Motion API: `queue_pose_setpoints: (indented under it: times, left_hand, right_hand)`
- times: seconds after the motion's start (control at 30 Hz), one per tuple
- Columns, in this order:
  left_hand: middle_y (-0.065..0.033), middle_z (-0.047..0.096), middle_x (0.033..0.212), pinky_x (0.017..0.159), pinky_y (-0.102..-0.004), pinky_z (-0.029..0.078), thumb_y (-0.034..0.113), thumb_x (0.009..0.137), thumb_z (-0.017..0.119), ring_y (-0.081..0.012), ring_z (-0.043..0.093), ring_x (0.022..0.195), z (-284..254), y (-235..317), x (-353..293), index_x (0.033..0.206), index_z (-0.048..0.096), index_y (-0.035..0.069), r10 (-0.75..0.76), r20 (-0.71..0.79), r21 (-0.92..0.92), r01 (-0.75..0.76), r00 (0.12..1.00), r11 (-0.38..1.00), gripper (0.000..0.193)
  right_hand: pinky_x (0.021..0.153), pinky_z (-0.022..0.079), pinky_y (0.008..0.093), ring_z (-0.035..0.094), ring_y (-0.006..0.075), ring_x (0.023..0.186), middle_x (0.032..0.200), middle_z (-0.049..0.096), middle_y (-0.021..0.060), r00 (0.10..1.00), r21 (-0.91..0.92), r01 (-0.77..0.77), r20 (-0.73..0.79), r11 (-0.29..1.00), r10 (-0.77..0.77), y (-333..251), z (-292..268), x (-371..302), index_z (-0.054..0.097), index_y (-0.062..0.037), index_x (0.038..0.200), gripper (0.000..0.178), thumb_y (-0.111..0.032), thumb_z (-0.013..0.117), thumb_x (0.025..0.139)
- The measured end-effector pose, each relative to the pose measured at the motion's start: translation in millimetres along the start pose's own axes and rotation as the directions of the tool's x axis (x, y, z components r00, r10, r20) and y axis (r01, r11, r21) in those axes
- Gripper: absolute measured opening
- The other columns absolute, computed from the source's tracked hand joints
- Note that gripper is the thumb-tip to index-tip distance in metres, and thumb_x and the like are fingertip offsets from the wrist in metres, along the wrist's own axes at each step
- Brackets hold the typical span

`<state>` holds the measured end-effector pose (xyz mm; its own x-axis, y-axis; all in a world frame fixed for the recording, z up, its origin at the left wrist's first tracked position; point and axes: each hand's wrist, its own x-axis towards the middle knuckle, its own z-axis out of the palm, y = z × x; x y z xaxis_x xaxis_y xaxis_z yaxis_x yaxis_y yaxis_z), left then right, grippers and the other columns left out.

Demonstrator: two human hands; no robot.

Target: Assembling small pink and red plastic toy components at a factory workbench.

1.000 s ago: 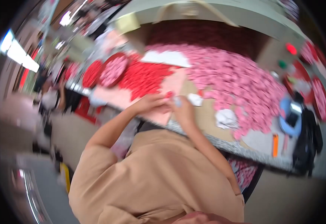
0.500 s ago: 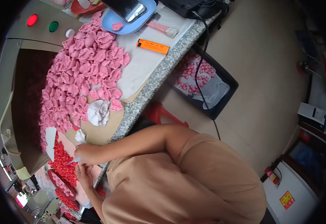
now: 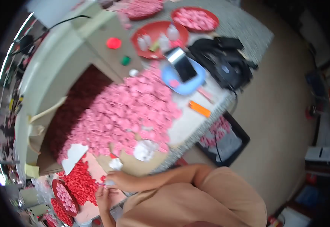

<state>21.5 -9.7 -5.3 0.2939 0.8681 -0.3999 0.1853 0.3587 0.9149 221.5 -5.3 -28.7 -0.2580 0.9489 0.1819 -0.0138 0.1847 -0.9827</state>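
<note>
My right hand [image 3: 124, 182] is closed around a small whitish squeeze bottle [image 3: 109, 182] whose thin purple tip points left. Just below that tip, my left hand [image 3: 103, 196] has its fingers pinched together; what they hold, if anything, is too small and blurred to name. Both hands are close together over a pale pink mat [image 3: 93, 163], at the edge of a heap of small red pieces [image 3: 79, 183]. Beyond my right hand lie a crumpled white tissue [image 3: 115, 164] and a larger white wad [image 3: 146, 150].
A big pile of pink petal-like pieces [image 3: 131, 113] spreads before a machine's dark opening [image 3: 78, 98]. A blue tray [image 3: 189, 87] with a phone, an orange box cutter [image 3: 199, 109], a black bag [image 3: 225, 64] and red trays [image 3: 180, 28] stand farther off. A black crate [image 3: 235, 149] sits below the table edge.
The view has swung, so the table sits lower and farther right, and more trays and the bag show at the far end. My hands stay together by the red pieces.
</note>
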Motion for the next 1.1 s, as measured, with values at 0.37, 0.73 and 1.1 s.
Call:
queue_pose_setpoints:
  times: [0.37, 0.73, 1.1]
  left_hand:
    - [-0.0100, 0.064, 0.097, 0.071, -0.0265, 0.053, 0.015, 0.092, 0.051, -0.0148, 0.064, 0.080, -9.2, 27.8, -4.7, 0.119, 0.052, -0.003, -0.077, 0.140, 0.024, 0.074, 0.987, 0.997, 0.032]
    - [-0.0072, 0.063, 0.103, 0.074, -0.0280, 0.055, 0.020, 0.091, 0.054, -0.0136, 0.062, 0.092, -16.1, 11.4, -16.9, 0.123, 0.053, 0.007, 0.027, 0.146, -0.219, 0.005, 0.989, 0.976, 0.034]
    - [-0.0063, 0.064, 0.102, 0.073, -0.0264, 0.054, 0.019, 0.090, 0.055, -0.0120, 0.061, 0.090, -17.7, 7.1, -17.5, 0.122, 0.053, 0.006, 0.052, 0.165, -0.250, -0.009, 0.985, 0.968, 0.034]
  right_hand:
    - [0.076, 0.045, 0.0371, 0.057, 0.0266, 0.086, 0.090, 0.059, 0.0139, 0.997, -0.008, -0.074, 0.019, 0.997, 0.074, -10.5, 9.3, 3.3, 0.061, -0.0029, 0.099, 0.022, -0.014, 0.064, 0.080]
    - [0.069, 0.045, 0.0284, 0.057, 0.0179, 0.075, 0.082, 0.060, 0.0091, 0.980, -0.104, -0.184, 0.064, 0.977, 0.191, -19.8, 17.5, 10.3, 0.065, -0.0005, 0.095, 0.019, -0.006, 0.069, 0.076]
    - [0.069, 0.045, 0.0279, 0.057, 0.0180, 0.076, 0.083, 0.061, 0.0098, 0.977, -0.121, -0.191, 0.076, 0.974, 0.201, -15.7, 13.0, 7.3, 0.065, -0.0013, 0.095, 0.021, -0.004, 0.071, 0.075]
